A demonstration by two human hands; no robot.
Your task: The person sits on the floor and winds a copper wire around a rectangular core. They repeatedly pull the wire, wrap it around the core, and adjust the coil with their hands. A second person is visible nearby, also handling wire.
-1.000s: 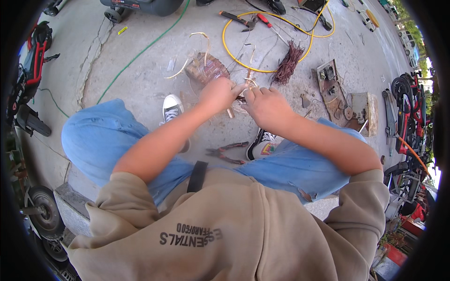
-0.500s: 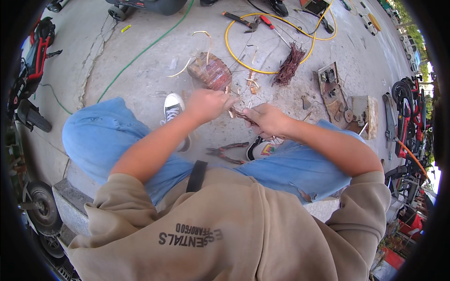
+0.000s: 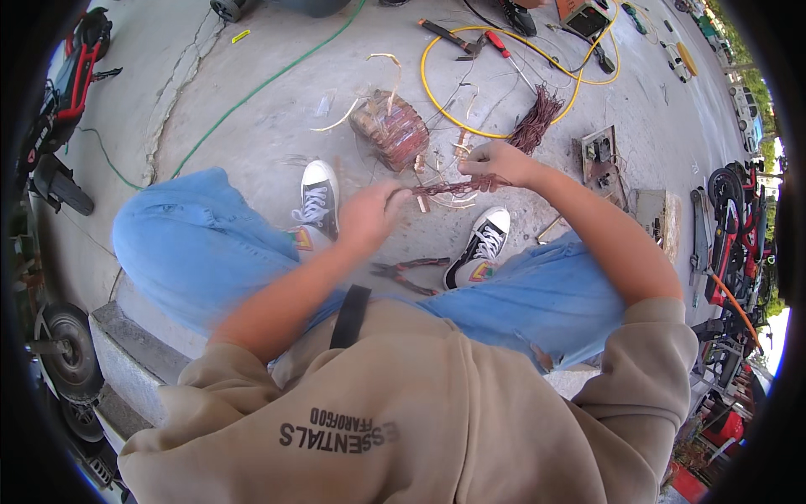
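Between my two closed hands stretches a twisted bundle of reddish-brown copper wire (image 3: pixel 453 188). My left hand (image 3: pixel 374 217) grips its left end, slightly blurred. My right hand (image 3: pixel 506 165) pinches the other end, higher up and farther off. Just beyond lies a wound copper coil (image 3: pixel 391 133), blocky and wrapped, with pale bent strips sticking out of it. A thicker hank of the same brown wire (image 3: pixel 536 122) rests on the ground past my right hand. Some pale strips and scraps (image 3: pixel 421 189) lie beneath the held wire, between my shoes.
Pliers (image 3: pixel 411 272) lie open between my feet. A hammer (image 3: pixel 450 37), a red-handled screwdriver (image 3: pixel 509 57) and a looped yellow hose (image 3: pixel 426 80) lie farther off. To the right sit an opened metal case (image 3: pixel 601 160) and a box (image 3: pixel 657 220). A green hose (image 3: pixel 273 84) crosses the left.
My hands have moved apart, drawing the wire bundle out between them. My right hand went up and away, my left slightly down. The view has shifted a little.
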